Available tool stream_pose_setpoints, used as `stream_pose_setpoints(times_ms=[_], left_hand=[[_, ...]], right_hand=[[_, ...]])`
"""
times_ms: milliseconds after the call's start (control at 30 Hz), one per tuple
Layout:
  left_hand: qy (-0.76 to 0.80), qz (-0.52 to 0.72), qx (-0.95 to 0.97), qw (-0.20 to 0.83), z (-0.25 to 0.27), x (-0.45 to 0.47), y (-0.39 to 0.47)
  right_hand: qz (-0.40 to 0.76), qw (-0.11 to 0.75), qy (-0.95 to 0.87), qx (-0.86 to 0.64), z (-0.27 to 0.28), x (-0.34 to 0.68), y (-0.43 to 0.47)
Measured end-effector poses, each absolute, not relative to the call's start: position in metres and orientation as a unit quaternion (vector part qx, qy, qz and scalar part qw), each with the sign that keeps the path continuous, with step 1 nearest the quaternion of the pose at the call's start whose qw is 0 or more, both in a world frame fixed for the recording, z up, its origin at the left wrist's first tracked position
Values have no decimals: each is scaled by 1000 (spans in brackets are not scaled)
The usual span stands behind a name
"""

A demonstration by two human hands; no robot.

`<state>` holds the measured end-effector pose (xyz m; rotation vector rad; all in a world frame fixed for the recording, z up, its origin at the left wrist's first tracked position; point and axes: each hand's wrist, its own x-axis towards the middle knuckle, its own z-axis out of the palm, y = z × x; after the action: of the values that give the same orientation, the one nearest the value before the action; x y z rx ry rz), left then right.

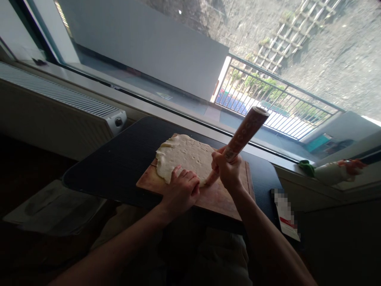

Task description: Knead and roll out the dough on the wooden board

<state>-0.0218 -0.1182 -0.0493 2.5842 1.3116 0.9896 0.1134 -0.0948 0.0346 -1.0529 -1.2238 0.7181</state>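
A flat, pale sheet of dough [190,153] with an uneven edge lies over a wooden board [222,197]. My left hand [183,184] is at the dough's near edge, its bent fingers closed on it; the fingertips are partly hidden. My right hand [228,167] is wrapped round a thick brown tube [245,133] with pale printed lettering. The tube is tilted, its upper end pointing away to the right, its lower part reaching down by the dough's right edge. Whether that lower end presses on dough or board I cannot tell.
The board rests on a small black table [101,171] beside a window. A radiator [65,107] stands at the left. A flat item [287,216], partly blurred out, lies at the table's right edge. Beyond it, a white container [330,173] is on the sill.
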Motion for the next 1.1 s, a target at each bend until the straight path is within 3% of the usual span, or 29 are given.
stream_pose_setpoints(times_ms=[1100], left_hand=[[440,343,828,57,-58,-48,-118]], right_hand=[[353,646,-528,-422,31,103,-102]])
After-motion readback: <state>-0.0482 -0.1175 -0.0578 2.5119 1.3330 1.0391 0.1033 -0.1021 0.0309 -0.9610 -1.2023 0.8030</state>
